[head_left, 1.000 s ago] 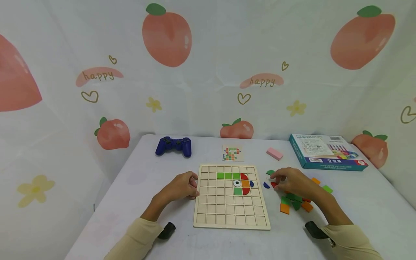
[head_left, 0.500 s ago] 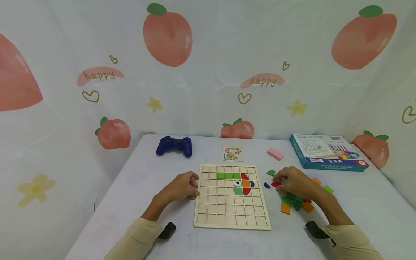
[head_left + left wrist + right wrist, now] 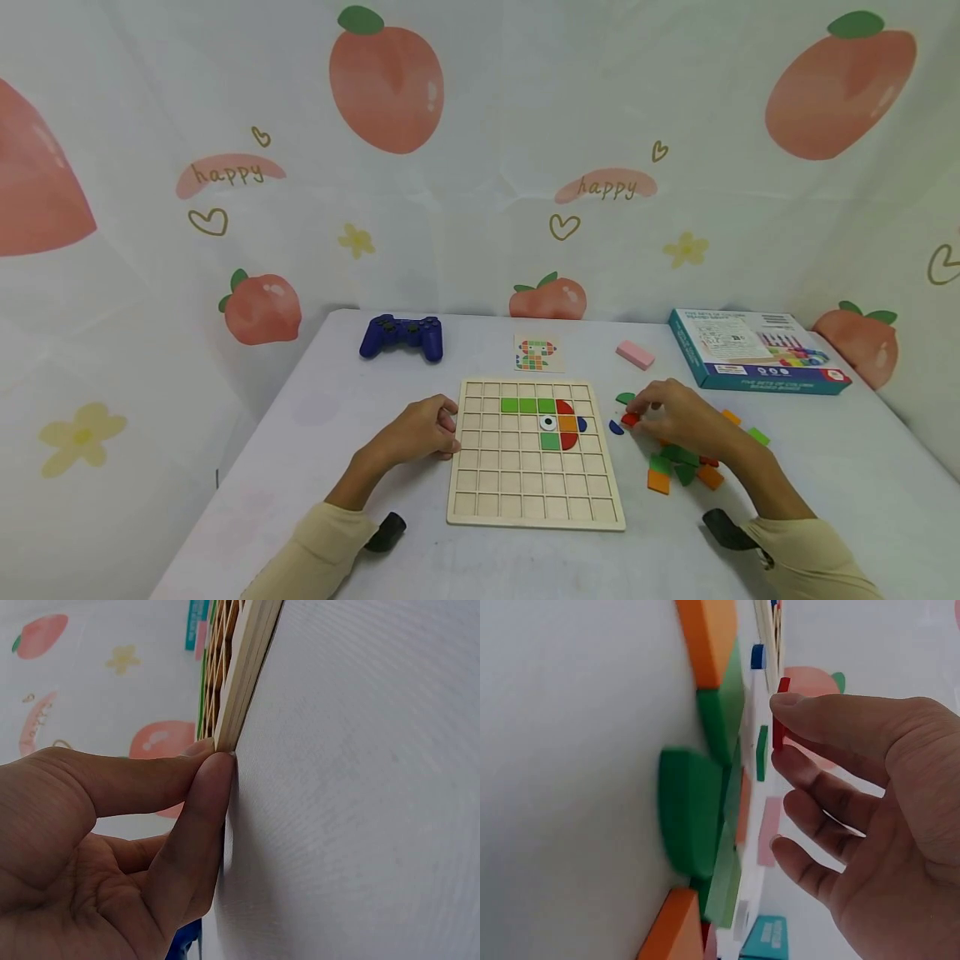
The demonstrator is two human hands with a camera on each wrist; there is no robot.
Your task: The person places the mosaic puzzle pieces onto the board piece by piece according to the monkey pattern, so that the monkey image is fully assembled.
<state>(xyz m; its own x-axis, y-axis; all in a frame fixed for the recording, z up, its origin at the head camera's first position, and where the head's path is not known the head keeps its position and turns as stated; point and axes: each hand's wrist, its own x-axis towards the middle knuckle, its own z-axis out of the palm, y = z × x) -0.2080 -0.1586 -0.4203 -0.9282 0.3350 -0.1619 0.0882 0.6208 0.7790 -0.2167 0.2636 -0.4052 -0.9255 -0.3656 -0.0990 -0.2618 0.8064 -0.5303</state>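
A wooden grid board [image 3: 525, 483] lies flat on the table, with green squares, an orange square, red half-rounds, a blue half-round and a round eye piece set in its upper right cells. At its left edge my left hand [image 3: 423, 427] pinches the rim between thumb and index finger, as the left wrist view shows. To the right of the board, my right hand [image 3: 671, 412] holds a red half-round piece [image 3: 778, 735] between thumb and fingers, lifted off the table. Below that hand, loose green pieces [image 3: 678, 455] and orange squares [image 3: 657, 482] are heaped together.
Beside the board lie a blue half-round [image 3: 616, 427] and a green half-round [image 3: 626, 398]. Behind it are a pattern card [image 3: 537, 354], a pink block [image 3: 635, 355] and a blue game controller [image 3: 402, 337]. A teal box [image 3: 757, 352] sits at the back right.
The red half-round, low by the table half a second ago, is now raised slightly and tilted in my right hand's fingers. My left hand stays at the board's edge.
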